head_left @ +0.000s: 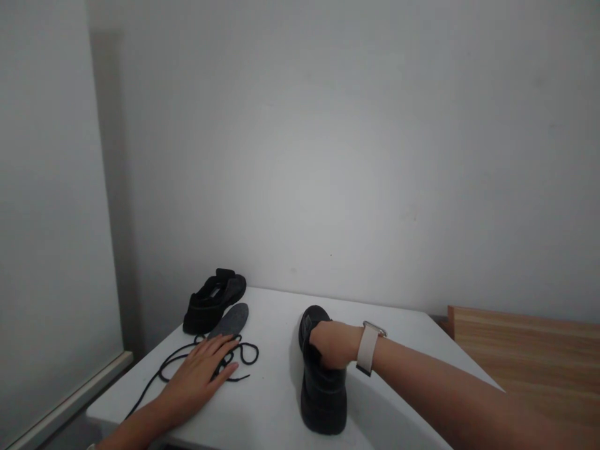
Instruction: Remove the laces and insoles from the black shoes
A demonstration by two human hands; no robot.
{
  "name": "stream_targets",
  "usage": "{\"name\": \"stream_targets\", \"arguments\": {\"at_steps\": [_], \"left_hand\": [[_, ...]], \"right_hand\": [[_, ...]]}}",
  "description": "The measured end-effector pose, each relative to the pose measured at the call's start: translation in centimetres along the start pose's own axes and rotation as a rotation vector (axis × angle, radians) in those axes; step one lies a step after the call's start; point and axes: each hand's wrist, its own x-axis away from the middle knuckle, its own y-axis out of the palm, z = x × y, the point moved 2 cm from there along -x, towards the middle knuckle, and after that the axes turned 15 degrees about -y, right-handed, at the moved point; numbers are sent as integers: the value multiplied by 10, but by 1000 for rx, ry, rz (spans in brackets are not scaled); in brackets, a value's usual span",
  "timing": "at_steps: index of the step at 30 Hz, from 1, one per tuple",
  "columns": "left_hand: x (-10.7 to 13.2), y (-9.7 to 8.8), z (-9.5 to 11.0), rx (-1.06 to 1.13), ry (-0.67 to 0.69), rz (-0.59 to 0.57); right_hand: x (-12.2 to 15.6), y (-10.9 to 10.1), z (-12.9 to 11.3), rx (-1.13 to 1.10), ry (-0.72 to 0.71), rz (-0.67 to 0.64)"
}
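I see my right hand [330,344] closed around the collar of a black shoe [322,381] standing upright, center-right on the white table [403,331]; fingers wrap the opening, w/ a pale watch [368,347] on the wrist. My left hand [206,369] lies flat, fingers spread open, pressing on a loose black lace [246,355], gripping nothing.

Step, I'd judge: shoe taken apart, lace and insole out. Next move likely needs the left fingers to pinch a lace end.

Count: 2 shoes, the second shoe [213,300] at the far-left corner; 1 grey insole [232,320] beside it; 1 lace, poss. 2, can't tell.
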Motion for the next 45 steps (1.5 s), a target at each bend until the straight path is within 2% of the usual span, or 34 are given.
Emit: {"name": "stream_targets", "arguments": {"at_steps": [4,8,12,16,20,24,27,32,34,37,40,43,45], "left_hand": [[3,0,1,19,6,34],[5,-4,4,25,-5,35],[5,-3,4,23,-13,31],[5,-1,2,18,-12,32],[5,0,1,37,4,60],[4,-2,1,53,-4,94],[5,-6,4,72,-10,122],[10,-15,11,85,-2,148],[12,-17,12,76,-1,144],[12,-16,11,87,-3,144],[11,-12,4,180,-37,189],[9,-10,-4,301,-120,243],[9,-11,-6,346,-161,288]], "right_hand": [[16,-19,-2,153,58,25],[23,-30,-3,246,118,166],[26,-31,1,206,210,330],[28,-36,11,133,293,549],[30,-56,15,47,299,840],[34,-77,-3,-54,155,1244],[28,-75,-31,-16,-11,1408],[7,-55,-73,143,-364,1379],[0,-53,-82,218,-411,1400],[-11,-45,-93,272,-395,1379],[-30,-15,-103,126,-349,1128],[-45,32,-110,-21,-422,766],[-44,53,-110,-29,-457,637]]}}
